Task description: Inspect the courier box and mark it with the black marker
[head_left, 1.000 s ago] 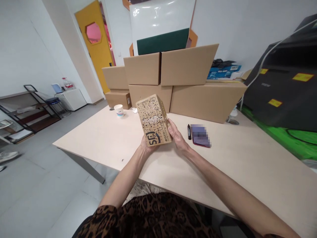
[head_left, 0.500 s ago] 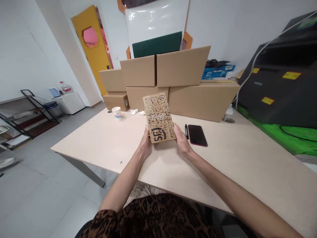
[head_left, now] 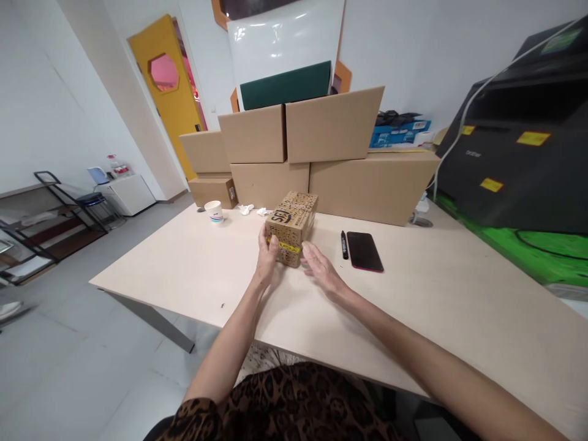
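Observation:
A small brown printed carton (head_left: 294, 220) with black lettering and a yellow strip on its near end rests on the pale table (head_left: 184, 263). My left hand (head_left: 267, 256) lies against the carton's near left corner, thumb on the near end and fingers along the side. At the near right corner is my right hand (head_left: 320, 267), its fingers apart and the fingertips close to the carton's edge; whether they touch it is hard to tell. To the right lie a black marker (head_left: 344, 245) and a dark phone (head_left: 364, 251).
Large plain cardboard boxes (head_left: 367, 190) are stacked along the back, with a dark green box (head_left: 287, 86) on top. A paper cup (head_left: 214, 211) and crumpled tissues (head_left: 246, 209) stand at the back left. A large black case (head_left: 519, 147) is at the right.
The carton was tilted up between both hands, its printed face towards me; now it lies lower and flat on the table. My right hand has loosened and its fingers have spread.

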`<state>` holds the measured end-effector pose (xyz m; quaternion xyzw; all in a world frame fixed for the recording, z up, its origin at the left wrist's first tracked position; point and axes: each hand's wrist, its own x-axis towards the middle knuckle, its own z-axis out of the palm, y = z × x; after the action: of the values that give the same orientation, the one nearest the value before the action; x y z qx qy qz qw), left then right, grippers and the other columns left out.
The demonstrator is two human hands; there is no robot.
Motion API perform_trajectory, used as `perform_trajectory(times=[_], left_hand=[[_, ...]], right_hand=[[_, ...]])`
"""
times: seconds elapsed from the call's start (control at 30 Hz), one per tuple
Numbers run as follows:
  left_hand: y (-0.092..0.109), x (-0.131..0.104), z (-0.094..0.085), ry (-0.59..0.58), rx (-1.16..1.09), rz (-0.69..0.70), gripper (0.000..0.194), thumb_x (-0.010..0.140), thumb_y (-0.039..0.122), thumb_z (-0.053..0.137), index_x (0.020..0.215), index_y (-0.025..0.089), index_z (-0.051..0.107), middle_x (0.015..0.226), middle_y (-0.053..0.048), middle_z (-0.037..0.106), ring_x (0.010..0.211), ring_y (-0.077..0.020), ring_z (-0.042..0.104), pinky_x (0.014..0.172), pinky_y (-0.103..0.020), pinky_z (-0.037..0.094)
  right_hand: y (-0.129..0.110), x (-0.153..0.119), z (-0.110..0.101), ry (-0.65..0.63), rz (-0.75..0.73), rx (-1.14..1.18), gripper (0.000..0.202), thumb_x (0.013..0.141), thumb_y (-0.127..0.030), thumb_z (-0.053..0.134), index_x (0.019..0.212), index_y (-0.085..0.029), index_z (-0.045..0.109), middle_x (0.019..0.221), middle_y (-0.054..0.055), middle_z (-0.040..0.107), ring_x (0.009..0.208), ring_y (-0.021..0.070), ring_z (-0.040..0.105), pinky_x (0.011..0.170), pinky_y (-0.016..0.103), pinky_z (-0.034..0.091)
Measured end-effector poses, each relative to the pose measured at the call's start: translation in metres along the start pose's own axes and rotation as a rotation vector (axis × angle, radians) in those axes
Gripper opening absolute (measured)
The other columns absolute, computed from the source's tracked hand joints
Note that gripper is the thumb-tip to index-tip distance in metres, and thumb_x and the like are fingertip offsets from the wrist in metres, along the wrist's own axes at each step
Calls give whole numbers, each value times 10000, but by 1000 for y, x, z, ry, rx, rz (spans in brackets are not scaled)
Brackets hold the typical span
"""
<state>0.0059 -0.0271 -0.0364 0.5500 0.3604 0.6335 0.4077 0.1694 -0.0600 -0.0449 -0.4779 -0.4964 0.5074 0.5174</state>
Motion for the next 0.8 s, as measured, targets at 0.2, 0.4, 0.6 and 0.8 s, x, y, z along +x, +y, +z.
perform_trajectory(times=[0.2,0.4,0.6,0.8], left_hand=[[-5,10,1,153,628,49,1422,579,687,881,1675,186,125,1762,-232,167,1657,-417,121,1339,-582,125],[-5,27,12,159,737,62,1439,579,482,887,1681,141,26,1663,-280,289,1588,-457,266,1293,-624,246],[-16,43,-19,-18,545,117,1531,517,450,922,1696,198,-22,1589,-217,325,1519,-438,354,1281,-596,296],[-16,51,-47,-237,415,60,1521,578,514,924,1699,254,-70,1651,-217,274,1481,-432,406,1222,-626,362]], right_hand=[[6,-8,-1,-298,-144,-241,677,974,-546,572,1567,-226,507,1613,149,553,1462,333,556,1205,544,438],[-15,2,-51,-222,-412,-929,466,1026,-198,436,1450,-104,606,1476,222,644,1339,325,636,1121,494,508],[-39,38,-109,-283,-330,-1708,353,979,-47,487,1250,-111,705,1327,231,687,1207,346,665,933,422,546],[-30,57,-118,-475,-406,-1882,316,902,29,549,1111,-90,754,1231,246,712,1142,336,684,788,346,516]])
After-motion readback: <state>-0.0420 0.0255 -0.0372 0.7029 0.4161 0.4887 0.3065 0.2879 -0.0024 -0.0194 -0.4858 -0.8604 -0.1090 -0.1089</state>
